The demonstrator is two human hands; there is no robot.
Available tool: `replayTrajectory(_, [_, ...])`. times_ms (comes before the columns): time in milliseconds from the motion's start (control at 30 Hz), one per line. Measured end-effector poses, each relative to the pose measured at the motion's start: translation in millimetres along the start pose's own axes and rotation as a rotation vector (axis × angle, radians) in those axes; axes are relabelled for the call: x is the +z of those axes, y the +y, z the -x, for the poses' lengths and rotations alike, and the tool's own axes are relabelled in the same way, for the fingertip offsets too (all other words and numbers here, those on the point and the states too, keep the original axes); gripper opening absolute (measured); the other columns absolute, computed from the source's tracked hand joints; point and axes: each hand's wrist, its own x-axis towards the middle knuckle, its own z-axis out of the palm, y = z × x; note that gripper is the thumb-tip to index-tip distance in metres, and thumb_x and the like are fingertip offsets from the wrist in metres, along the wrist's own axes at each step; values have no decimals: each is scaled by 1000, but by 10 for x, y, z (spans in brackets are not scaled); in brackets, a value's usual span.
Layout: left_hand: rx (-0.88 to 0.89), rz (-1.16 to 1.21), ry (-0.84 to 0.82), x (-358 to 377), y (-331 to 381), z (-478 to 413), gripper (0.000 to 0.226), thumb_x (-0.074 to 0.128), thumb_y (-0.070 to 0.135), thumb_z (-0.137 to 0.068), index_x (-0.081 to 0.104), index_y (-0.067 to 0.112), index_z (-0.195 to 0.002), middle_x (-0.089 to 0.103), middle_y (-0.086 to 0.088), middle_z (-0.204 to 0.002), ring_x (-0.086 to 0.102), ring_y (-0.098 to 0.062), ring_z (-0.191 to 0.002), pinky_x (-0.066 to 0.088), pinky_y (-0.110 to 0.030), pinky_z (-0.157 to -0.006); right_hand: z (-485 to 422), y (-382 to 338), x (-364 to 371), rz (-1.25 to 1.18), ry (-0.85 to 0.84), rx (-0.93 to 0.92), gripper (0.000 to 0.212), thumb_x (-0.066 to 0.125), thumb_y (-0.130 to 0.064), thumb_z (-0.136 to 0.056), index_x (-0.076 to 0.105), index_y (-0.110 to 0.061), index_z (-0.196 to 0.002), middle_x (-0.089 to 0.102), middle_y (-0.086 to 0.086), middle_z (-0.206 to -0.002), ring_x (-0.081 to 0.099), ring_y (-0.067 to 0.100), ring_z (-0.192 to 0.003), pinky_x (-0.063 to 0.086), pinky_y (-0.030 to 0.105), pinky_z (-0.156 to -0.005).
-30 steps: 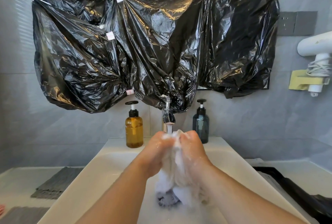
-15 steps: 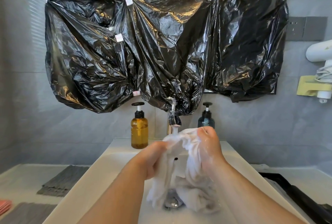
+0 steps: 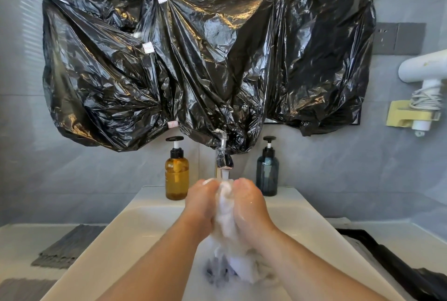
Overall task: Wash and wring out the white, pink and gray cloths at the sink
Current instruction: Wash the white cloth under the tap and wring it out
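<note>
Both hands over sink [image 3: 145, 223], right under faucet [image 3: 223, 155] so running stream lands on bunched white cloth [image 3: 225, 213]. Left hand [image 3: 202, 200] grip clenched round cloth's left side; right hand [image 3: 249, 204] grip clenched round right side. Knuckles near each other, fabric squeezed between, likely rubbing cloth against itself to work suds. Cloth tail hangs into foamy water near drain. Gray cloth [image 3: 70, 245] lies flat on surface left of sink, apart from water, probably waiting its turn. Pink cloth not in view. Wash step, early in task.
</note>
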Motion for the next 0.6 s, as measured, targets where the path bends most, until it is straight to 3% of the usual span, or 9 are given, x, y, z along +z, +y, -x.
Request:
replayTrajectory(67, [16,-77,-127,33,38,58,41,52,-5,-83,61,15,-48,52,-4,-50,51,-17,-45,39,-25,-51,-21,-44,-92,-99,81,64,23,30,-30,-86,49,-18,-82,50,-1,-84,44,16,-81,36,7,-56])
replayTrajectory(133, [39,-105,-207,6,71,54,20,58,-3,-79,57,8,-63,48,-8,-55,47,-20,-48,35,-26,-49,-84,48,-159,-243,148,113,26,31,-28,-102,49,-13,-89,48,3,-90,43,16,-81,35,8,-58])
replayTrajectory(167, [44,-80,-170,-20,66,30,8,62,0,-78,57,5,-74,52,-10,-61,52,-22,-52,40,-28,-52,-106,77,-159,-255,94,120,27,39,-26,-106,52,-11,-89,53,4,-88,49,18,-78,39,11,-61])
replayTrajectory(267, [27,22,26,-79,50,-32,11,67,9,-79,64,5,-90,63,-13,-75,62,-27,-70,50,-36,-66,-71,135,-139,-177,-209,146,36,57,-50,-96,71,-17,-100,75,6,-95,71,23,-91,54,36,-85])
replayTrajectory(333, [33,74,111,-89,77,-29,3,66,11,-85,65,8,-85,62,-12,-73,60,-26,-72,49,-35,-70,-11,125,-138,-57,-267,105,45,71,-56,-78,75,-15,-96,76,1,-91,71,20,-86,54,37,-82])
replayTrajectory(400, [18,49,62,-90,103,-7,17,67,20,-85,69,4,-90,65,-16,-80,62,-28,-76,48,-36,-74,-3,48,-154,-78,-200,74,50,74,-49,-66,73,-7,-93,69,2,-81,63,17,-74,49,32,-69])
replayTrajectory(467, [-60,-74,-10,-81,107,44,37,65,38,-91,71,5,-108,72,-14,-91,67,-27,-85,50,-37,-78,-40,1,-197,-162,-108,55,28,72,-29,-75,71,-7,-91,69,2,-78,62,15,-68,48,27,-61])
replayTrajectory(533, [-266,-250,-66,-98,111,121,58,55,66,-91,69,12,-106,73,-13,-99,68,-29,-94,51,-41,-85,-61,-38,-240,-200,-44,52,8,66,-11,-87,71,-12,-93,71,4,-81,64,16,-70,49,28,-62])
replayTrajectory(600, [-455,-284,-173,-143,98,109,88,44,89,-78,69,10,-108,73,-20,-106,72,-38,-97,55,-51,-89,-65,-35,-254,-216,-25,70,11,61,-6,-91,70,-12,-93,72,9,-86,66,21,-74,50,31,-67])
